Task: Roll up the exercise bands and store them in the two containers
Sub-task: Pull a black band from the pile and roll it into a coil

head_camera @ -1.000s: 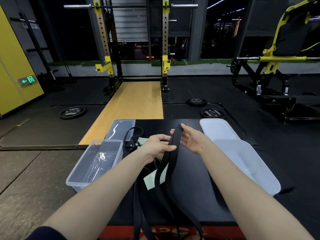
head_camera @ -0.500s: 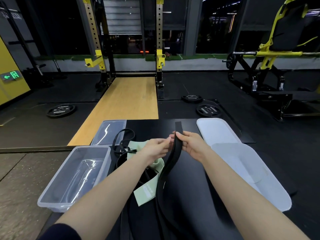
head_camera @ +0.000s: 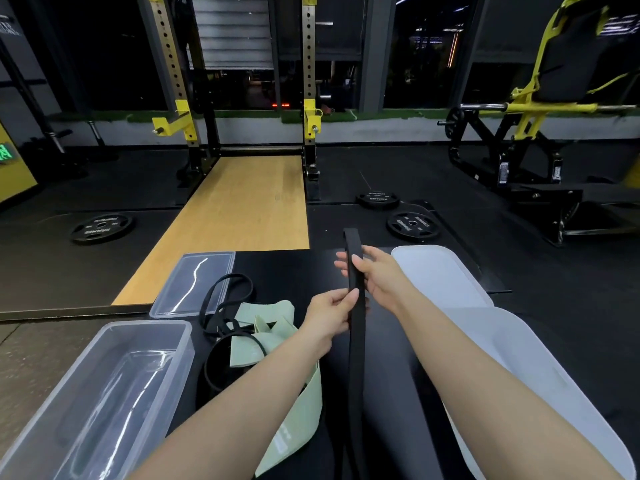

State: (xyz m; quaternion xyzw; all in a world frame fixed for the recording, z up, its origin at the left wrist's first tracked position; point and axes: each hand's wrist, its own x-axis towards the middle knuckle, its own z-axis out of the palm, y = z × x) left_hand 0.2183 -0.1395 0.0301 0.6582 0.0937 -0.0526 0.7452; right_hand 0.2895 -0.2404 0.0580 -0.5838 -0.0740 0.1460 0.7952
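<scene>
Both hands clamped on wide black band [head_camera: 356, 341], held up over the black surface [head_camera: 398, 393]: left hand [head_camera: 330, 315] pinches it lower, right hand [head_camera: 375, 273] grips near the top end. Band hangs down toward the body. Step looks like starting the roll; best to fold the top end over tight, keep edges aligned, feed under tension. Green bands [head_camera: 277, 341] and thin black bands [head_camera: 225, 306] piled beside clear container [head_camera: 104, 393]; white container [head_camera: 554, 393] right, both without bands
</scene>
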